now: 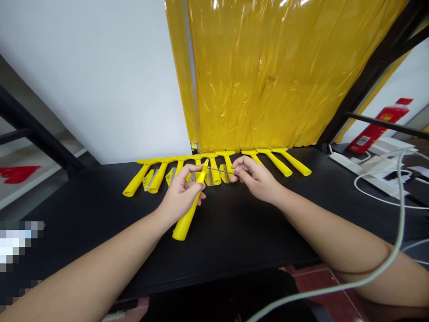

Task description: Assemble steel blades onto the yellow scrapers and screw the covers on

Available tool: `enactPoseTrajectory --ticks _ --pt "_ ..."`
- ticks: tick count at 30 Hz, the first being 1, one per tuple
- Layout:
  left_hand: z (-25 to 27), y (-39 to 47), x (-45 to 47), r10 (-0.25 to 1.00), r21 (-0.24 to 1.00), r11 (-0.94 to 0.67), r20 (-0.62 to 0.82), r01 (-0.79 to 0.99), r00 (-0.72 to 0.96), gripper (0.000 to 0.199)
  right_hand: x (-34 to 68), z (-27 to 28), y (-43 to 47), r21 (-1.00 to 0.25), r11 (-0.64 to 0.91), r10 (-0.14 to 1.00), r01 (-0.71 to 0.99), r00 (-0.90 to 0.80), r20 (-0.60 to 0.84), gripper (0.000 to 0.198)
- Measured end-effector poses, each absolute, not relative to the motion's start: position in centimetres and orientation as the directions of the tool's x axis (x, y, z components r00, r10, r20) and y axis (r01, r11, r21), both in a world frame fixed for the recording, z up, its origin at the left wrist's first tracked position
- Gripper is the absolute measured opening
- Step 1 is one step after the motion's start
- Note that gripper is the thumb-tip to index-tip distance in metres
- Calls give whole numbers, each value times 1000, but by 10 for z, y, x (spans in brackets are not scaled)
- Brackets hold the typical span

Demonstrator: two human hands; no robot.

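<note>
My left hand (182,190) is closed round a yellow plastic scraper handle (187,219), its round hollow end tilted down toward me. Between the fingertips of my right hand (254,176) is a thin metal rod (219,170), which looks like a hex key; its far tip meets the head of the held handle. Behind both hands, several more yellow handles (136,181) lie in a row, heads away from me. Small yellow pieces with metal strips (150,180) lie among them, partly hidden by my hands.
The black tabletop (254,232) backs onto a white panel (100,80) and a yellow plastic curtain (268,80). At right stand a red bottle (378,127) and white boxes (365,172) with cables. A pale cable (400,214) hangs across the right foreground, over my forearm.
</note>
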State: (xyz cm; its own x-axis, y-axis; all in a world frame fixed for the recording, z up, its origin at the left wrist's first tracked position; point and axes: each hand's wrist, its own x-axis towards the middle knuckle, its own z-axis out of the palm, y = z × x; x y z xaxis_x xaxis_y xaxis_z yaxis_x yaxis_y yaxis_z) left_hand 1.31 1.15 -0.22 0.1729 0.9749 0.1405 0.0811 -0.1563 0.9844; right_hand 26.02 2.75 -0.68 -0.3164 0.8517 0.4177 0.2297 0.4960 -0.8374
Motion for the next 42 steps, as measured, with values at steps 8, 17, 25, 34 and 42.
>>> enactPoseTrajectory --ticks 8,17,25,34,42 --pt "-2 12 12 975 981 -174 159 85 154 39 262 -6 34 -854 466 872 232 -282 399 18" --pt "-2 13 11 975 979 -191 181 74 125 41 263 -8 33 -927 358 893 111 -331 305 33" --pt "-1 12 10 976 979 -188 177 76 130 44 263 -12 37 -977 181 926 109 -354 132 48" --pt "-1 11 12 975 979 -186 174 77 137 43 265 -12 38 -931 278 930 237 -309 199 55" --pt "3 9 13 977 976 -198 188 95 100 47 264 -13 37 -922 342 894 183 -366 260 43"
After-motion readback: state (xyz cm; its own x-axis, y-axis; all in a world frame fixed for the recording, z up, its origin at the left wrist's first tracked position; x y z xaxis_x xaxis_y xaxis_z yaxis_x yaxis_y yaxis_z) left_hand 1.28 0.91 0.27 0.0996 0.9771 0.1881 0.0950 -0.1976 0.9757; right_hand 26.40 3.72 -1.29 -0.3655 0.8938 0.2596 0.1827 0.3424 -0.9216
